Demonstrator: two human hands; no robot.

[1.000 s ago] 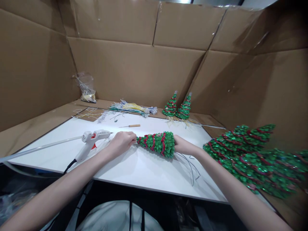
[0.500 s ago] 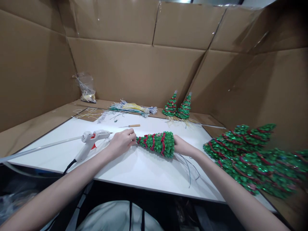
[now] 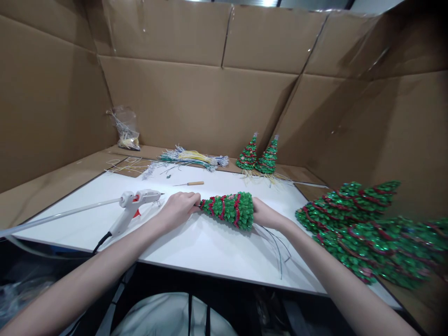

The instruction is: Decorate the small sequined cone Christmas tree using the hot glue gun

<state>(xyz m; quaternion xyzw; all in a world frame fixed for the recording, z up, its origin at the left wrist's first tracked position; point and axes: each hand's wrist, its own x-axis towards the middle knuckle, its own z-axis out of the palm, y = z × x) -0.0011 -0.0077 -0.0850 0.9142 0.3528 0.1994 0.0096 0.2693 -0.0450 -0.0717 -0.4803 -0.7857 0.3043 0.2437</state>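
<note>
A small green Christmas tree (image 3: 227,210) with red garland lies on its side above the white tabletop (image 3: 196,252), tip to the left and base to the right. My left hand (image 3: 181,206) pinches the tree at its tip, fingers closed. At the base, my right hand (image 3: 264,213) has its fingers hidden inside or behind the tree's open bottom, and it appears to hold the tree there. Thin dark wires (image 3: 278,247) trail from the base across the table, under my right wrist.
Left of my left hand rests a white glue gun (image 3: 131,210). An awl (image 3: 189,183) lies behind the tree. Wire bundles (image 3: 192,157) and two finished-looking trees (image 3: 247,153) stand at the back. Larger trees (image 3: 371,233) lie at right. Cardboard walls (image 3: 196,102) enclose the table.
My left hand has shifted slightly, its fingers now closer around the tree's tip. The loose wire ends at the base have swung a little right. The tree has barely moved.
</note>
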